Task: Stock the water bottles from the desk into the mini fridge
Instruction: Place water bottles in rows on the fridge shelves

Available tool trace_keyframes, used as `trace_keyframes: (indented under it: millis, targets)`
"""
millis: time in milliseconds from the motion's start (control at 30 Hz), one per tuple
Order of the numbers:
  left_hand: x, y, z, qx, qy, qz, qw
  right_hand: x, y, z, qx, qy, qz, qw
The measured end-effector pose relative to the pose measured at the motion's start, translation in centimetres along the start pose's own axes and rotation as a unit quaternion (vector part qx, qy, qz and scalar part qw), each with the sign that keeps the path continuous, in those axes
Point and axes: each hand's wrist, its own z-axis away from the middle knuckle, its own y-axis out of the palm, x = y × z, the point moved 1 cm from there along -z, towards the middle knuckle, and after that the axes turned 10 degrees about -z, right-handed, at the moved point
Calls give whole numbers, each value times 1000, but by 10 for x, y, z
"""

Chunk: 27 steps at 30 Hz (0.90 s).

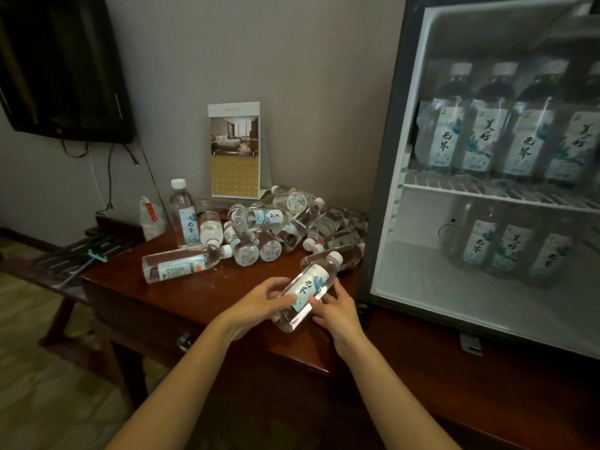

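Note:
A clear water bottle (308, 289) with a white cap and pale label is tilted above the desk's front edge. My left hand (259, 303) grips its lower half from the left, thumb across the label. My right hand (334, 306) holds it from the right, fingers curled against its side. Behind them, several more bottles (276, 228) lie in a heap on the dark wooden desk (201, 297), and one bottle (183, 212) stands upright at the left. The open mini fridge (422, 287) stands at the right, with several bottles on its wire shelf (487, 193) and three on its floor.
A card calendar (235, 151) leans on the wall behind the heap. A white packet (151, 217) stands at the desk's back left. A wall-mounted TV (61, 66) with hanging cables is upper left. A low slatted bench (74, 258) adjoins the desk on the left.

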Motion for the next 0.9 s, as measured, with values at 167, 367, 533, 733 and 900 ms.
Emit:
trace_keyframes:
  millis: [167, 367, 533, 733, 900]
  targets:
    - [4, -2, 13, 15, 31, 84, 996, 1, 7, -1, 49, -16, -62, 997]
    - [4, 4, 21, -24, 76, 74, 994, 1, 6, -4, 111, -2, -78, 991]
    - [-8, 14, 27, -31, 146, -15, 989, 6, 0, 5, 152, -29, 3, 988]
    - [-24, 47, 35, -56, 215, -38, 974, 22, -30, 23, 158, -95, 57, 981]
    - [-49, 85, 18, -65, 256, -39, 964, 48, -73, 35, 109, -130, 30, 985]
